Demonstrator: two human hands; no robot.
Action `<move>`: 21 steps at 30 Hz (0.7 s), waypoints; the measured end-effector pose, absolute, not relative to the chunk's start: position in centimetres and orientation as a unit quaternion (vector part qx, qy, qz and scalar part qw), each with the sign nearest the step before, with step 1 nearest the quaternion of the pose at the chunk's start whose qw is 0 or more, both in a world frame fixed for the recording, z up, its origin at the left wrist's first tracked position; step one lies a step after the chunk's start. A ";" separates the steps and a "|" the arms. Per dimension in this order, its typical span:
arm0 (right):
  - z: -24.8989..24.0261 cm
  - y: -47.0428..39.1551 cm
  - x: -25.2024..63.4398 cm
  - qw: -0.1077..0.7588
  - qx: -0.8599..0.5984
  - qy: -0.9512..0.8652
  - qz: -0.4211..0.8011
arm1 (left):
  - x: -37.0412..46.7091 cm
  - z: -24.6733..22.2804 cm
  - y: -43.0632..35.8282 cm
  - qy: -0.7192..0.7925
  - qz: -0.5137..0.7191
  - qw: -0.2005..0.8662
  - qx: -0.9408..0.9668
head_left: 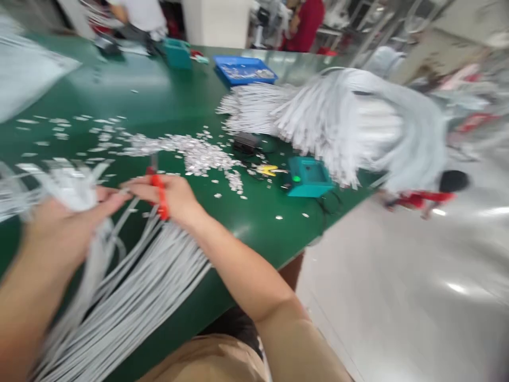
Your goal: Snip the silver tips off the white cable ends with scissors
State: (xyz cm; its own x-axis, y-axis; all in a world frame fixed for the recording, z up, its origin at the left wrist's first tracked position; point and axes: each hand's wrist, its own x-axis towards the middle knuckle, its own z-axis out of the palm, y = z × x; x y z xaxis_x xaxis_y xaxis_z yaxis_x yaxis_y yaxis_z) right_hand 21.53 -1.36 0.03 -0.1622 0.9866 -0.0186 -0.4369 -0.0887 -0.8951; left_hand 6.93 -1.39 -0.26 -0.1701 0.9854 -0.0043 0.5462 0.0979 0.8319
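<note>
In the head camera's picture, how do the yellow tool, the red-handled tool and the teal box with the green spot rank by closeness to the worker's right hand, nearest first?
From the right hand:
1. Red-handled tool: in the hand itself.
2. Yellow tool: off to the right, on the green table.
3. Teal box: farther right, past the yellow tool.

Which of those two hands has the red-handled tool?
The right hand, the one nearer the teal box: the red-handled tool is in it. The left hand holds white strands instead.
</note>
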 end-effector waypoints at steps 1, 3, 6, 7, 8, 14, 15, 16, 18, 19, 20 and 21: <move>-0.4 -1.0 21.1 0.559 -0.352 -0.370 0.653 | 6.0 0.4 -1.4 0.656 0.383 0.345 0.551; -0.9 -0.4 20.5 0.547 -0.380 -0.335 0.666 | 5.0 1.1 -1.1 0.581 0.431 0.447 0.525; -0.8 0.1 20.2 0.526 -0.378 -0.329 0.687 | 4.9 1.2 -0.3 0.497 0.428 0.550 0.516; -0.6 0.0 20.3 0.523 -0.381 -0.335 0.685 | 4.9 1.1 -0.1 0.493 0.421 0.560 0.517; -0.4 0.0 20.4 0.525 -0.391 -0.337 0.676 | 4.9 1.0 0.1 0.497 0.418 0.560 0.515; 0.2 -0.4 20.7 0.544 -0.432 -0.368 0.618 | 4.8 0.7 0.2 0.528 0.443 0.506 0.519; 0.2 -0.5 20.6 0.544 -0.436 -0.374 0.612 | 4.8 0.6 0.2 0.531 0.445 0.498 0.522; 0.3 -0.5 20.5 0.545 -0.439 -0.377 0.606 | 4.8 0.6 0.3 0.534 0.446 0.490 0.525; 0.2 -0.5 20.3 0.551 -0.445 -0.380 0.595 | 4.9 0.5 0.3 0.546 0.444 0.473 0.530; 0.1 -0.5 20.2 0.551 -0.449 -0.384 0.589 | 5.0 0.5 0.2 0.550 0.443 0.469 0.531; -0.1 -0.4 20.2 0.551 -0.456 -0.392 0.578 | 5.1 0.6 0.2 0.551 0.443 0.469 0.529; -0.3 -0.3 20.2 0.550 -0.466 -0.407 0.561 | 5.2 0.7 0.1 0.549 0.445 0.475 0.525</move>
